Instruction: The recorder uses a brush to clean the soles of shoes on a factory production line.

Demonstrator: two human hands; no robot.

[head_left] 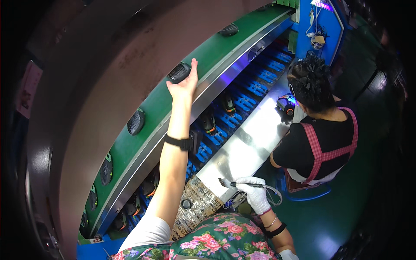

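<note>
My left hand (184,86), bare, reaches over the green conveyor belt (211,54). Its fingers and thumb spread around a black shoe sole (179,73), which sits against the palm. Some of those fingers are hidden by the sole. White-gloved, my right hand (253,191) closes around the handle of a brush (226,183) with pale bristles. A thin, pale tube curves from the brush's rear end. The brush hangs over the near part of the metal table, close to my body.
More black soles, one of them (136,121) nearer me, lie along the belt. Below it, shoes (229,105) stand on a blue slatted rack (255,88). A shiny metal ledge (242,143) runs alongside. At right a seated co-worker (325,130) handles a dark shoe (286,108).
</note>
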